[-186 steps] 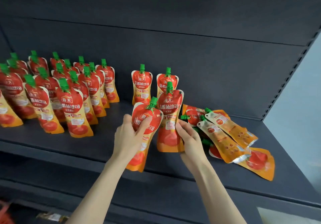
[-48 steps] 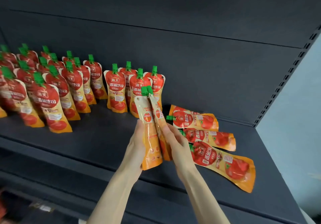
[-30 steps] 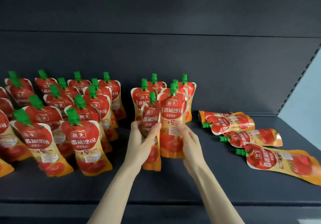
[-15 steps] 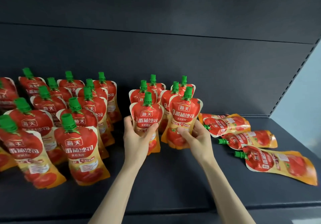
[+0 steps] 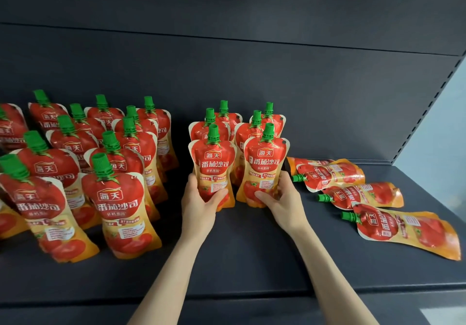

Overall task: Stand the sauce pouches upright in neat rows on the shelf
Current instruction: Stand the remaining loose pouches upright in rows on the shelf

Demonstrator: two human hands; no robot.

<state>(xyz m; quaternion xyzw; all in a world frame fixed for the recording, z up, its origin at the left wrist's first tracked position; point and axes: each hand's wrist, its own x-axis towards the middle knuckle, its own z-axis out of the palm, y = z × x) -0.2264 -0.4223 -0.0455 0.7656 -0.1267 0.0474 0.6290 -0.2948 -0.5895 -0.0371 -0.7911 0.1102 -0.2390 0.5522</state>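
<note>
Left hand [image 5: 199, 205]: fingers clamped round the lower half of upright tomato sauce pouch [image 5: 213, 166]. Right hand [image 5: 280, 202]: fingers clamped on neighbouring pouch [image 5: 265, 163]. Both upright on shelf [image 5: 252, 261], fronting two short rows. Flat pouches [image 5: 358, 193] lie to the right.

The left hand [image 5: 199, 205] grips the left front pouch [image 5: 213, 164], the right hand [image 5: 283, 202] the right front pouch [image 5: 265, 166], upright.

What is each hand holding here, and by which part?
The left hand grips the left front pouch around its lower half; the right hand grips the right front pouch, also around its lower half. Both pouches stand upright.
</note>
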